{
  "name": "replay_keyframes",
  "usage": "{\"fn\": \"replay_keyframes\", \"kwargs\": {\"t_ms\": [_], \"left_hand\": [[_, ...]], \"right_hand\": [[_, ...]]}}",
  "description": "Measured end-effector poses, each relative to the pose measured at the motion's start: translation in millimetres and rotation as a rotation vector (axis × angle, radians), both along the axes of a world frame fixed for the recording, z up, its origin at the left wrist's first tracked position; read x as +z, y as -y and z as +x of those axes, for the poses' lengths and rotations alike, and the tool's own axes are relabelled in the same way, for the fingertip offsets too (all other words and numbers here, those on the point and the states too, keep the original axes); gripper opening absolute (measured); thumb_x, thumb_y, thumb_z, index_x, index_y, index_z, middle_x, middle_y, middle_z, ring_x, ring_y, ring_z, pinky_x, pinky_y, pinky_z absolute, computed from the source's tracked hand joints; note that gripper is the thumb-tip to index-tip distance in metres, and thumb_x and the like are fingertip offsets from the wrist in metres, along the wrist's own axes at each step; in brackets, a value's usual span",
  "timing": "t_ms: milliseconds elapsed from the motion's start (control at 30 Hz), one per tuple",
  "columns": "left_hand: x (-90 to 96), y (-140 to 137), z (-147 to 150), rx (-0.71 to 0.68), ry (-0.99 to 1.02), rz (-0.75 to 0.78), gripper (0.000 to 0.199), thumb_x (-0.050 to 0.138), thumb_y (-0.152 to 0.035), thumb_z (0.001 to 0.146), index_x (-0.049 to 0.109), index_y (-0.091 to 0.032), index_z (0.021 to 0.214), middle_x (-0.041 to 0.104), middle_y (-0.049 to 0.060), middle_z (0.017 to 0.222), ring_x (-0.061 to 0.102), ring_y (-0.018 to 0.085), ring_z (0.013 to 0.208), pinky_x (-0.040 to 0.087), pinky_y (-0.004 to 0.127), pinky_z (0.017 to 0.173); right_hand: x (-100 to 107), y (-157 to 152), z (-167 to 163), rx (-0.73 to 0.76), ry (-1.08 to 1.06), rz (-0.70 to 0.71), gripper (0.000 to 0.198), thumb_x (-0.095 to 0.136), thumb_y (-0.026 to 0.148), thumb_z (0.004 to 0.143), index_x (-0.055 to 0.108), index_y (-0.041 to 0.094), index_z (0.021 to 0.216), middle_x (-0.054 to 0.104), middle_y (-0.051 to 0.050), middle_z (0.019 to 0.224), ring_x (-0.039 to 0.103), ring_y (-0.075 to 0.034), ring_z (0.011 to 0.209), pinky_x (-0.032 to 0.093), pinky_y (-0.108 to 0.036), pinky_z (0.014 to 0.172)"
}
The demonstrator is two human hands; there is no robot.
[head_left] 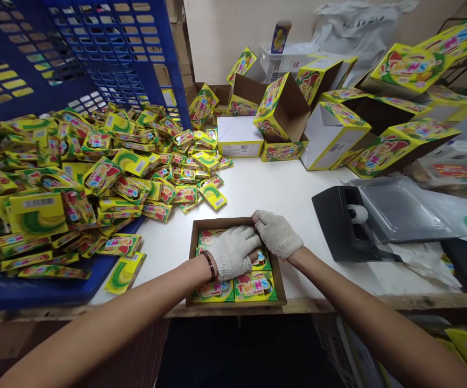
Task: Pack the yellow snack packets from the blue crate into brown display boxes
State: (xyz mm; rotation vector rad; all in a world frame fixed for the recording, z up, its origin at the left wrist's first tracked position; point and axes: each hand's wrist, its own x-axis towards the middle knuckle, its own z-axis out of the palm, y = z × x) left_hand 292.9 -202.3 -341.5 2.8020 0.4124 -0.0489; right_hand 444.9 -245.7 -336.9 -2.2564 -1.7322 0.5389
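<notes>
An open cardboard box (282, 297) lies at the table's front edge, holding small yellow-green TWINS cartons (255, 286) laid flat in rows. My left hand (233, 252), in a white knitted glove, rests flat across the cartons with its fingers stretched toward the right; it hides several of them. At the box's far right corner, my right hand (277, 233), gloved alike, has its fingers bent over the rim. A loose carton (125, 272) lies on the table to the left of the box.
A big pile of cartons (96, 178) spills from a tipped blue crate (136, 54) at left. Empty TWINS display boxes (280, 108) stand stacked at the back and right. A black tape dispenser (336, 223) sits right, beside clear plastic sheets (403, 205).
</notes>
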Motion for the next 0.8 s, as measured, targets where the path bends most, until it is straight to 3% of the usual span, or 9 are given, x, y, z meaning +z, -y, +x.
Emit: {"fn": "replay_keyframes", "kwargs": {"t_ms": [100, 233, 367, 633, 800], "left_hand": [[7.7, 3.1, 3.2, 0.189, -0.125, 0.057, 0.024, 0.048, -0.024, 0.086, 0.058, -0.019, 0.107, 0.062, 0.008, 0.112, 0.056, 0.024, 0.105, 0.044, 0.038, 0.092], [9.8, 1.4, 7.2, 0.401, -0.186, 0.084, 0.027, 0.05, -0.019, 0.083, 0.057, -0.017, 0.108, 0.063, 0.011, 0.105, 0.059, 0.027, 0.097, 0.046, 0.04, 0.081], [6.8, 0.3, 11.0, 0.422, -0.181, 0.109, 0.033, 0.053, -0.018, 0.08, 0.057, -0.017, 0.112, 0.06, 0.012, 0.115, 0.056, 0.029, 0.104, 0.043, 0.042, 0.085], [14.3, 4.8, 8.4, 0.401, -0.133, 0.175, 0.024, 0.049, -0.018, 0.081, 0.059, -0.017, 0.103, 0.06, 0.012, 0.11, 0.054, 0.029, 0.104, 0.042, 0.044, 0.086], [8.9, 10.5, 1.4, 0.404, -0.136, 0.054, 0.034, 0.049, -0.015, 0.08, 0.052, -0.02, 0.114, 0.063, 0.008, 0.106, 0.06, 0.025, 0.097, 0.047, 0.037, 0.081]], "right_hand": [[-1.0, 0.8, 0.3, -0.005, -0.014, 0.014, 0.029, 0.036, 0.018, 0.094, 0.064, 0.018, 0.1, 0.071, -0.006, 0.101, 0.061, -0.016, 0.091, 0.039, -0.023, 0.077], [-1.1, 0.4, -0.4, -0.016, 0.009, 0.02, 0.029, 0.035, 0.019, 0.094, 0.064, 0.019, 0.099, 0.071, -0.006, 0.1, 0.061, -0.017, 0.089, 0.039, -0.024, 0.075], [-2.0, 0.9, -2.8, -0.041, 0.033, 0.024, 0.03, 0.035, 0.02, 0.094, 0.065, 0.019, 0.099, 0.072, -0.006, 0.099, 0.061, -0.017, 0.087, 0.039, -0.025, 0.073], [-4.4, 0.8, -4.0, -0.07, -0.002, 0.034, 0.029, 0.036, 0.02, 0.095, 0.064, 0.019, 0.1, 0.071, -0.006, 0.1, 0.062, -0.017, 0.089, 0.039, -0.024, 0.074], [-7.0, 2.1, -2.5, -0.082, -0.021, 0.049, 0.032, 0.034, 0.02, 0.095, 0.065, 0.019, 0.103, 0.071, -0.007, 0.099, 0.062, -0.018, 0.089, 0.043, -0.026, 0.077]]}}
